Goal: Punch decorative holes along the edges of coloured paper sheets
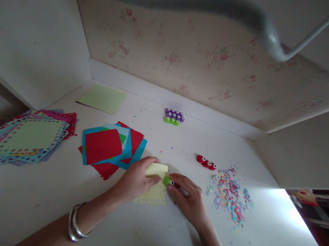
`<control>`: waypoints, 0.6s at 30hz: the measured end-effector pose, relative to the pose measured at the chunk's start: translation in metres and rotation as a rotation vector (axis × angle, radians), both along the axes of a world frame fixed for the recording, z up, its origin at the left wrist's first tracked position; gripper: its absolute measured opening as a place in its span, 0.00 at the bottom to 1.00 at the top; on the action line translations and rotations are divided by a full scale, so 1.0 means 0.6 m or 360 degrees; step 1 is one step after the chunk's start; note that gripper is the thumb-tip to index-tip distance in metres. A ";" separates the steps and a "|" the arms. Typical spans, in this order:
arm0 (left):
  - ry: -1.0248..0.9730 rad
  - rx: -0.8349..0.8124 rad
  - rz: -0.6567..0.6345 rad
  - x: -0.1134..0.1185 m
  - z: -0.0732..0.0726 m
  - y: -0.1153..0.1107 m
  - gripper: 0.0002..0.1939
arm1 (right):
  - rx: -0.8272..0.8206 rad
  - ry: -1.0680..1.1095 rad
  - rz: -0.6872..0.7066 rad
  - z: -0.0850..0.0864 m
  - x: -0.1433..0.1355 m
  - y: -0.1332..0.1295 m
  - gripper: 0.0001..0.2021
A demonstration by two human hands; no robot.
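A pale yellow paper [156,195], with a row of punched holes along its near edge, lies under my left hand [137,177]. The thumb and fingers of that hand are closed on the paper's upper part. At the paper's right edge is a small green punch with a white eye [167,181]. My right hand [186,195] pinches this punch between thumb and fingers. Part of the punch is hidden by the fingers. Two silver bangles [76,223] are on my left wrist.
Red, blue and green papers [103,145] lie left of my hands, beside a pile of hole-edged papers [32,135]. Pale green sheets [103,98] lie behind. Purple and green punches [174,116], red punches [206,162] and scattered confetti [229,193] are on the white table [105,223].
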State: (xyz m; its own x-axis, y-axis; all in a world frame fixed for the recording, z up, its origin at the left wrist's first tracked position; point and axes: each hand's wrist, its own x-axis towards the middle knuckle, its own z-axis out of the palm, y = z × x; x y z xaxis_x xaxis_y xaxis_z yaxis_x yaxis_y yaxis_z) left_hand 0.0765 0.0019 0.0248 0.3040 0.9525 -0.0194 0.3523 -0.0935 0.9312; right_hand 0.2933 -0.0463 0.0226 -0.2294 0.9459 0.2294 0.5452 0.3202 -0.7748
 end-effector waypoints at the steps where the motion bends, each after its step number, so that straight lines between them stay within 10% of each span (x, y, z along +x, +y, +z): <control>1: 0.0005 0.0038 0.0008 0.000 -0.002 -0.001 0.18 | -0.0019 -0.0002 0.0014 0.001 -0.001 0.000 0.09; 18: 0.0616 0.0871 -0.0082 -0.023 0.014 -0.021 0.17 | 0.0098 -0.0137 -0.0247 -0.002 -0.006 0.011 0.10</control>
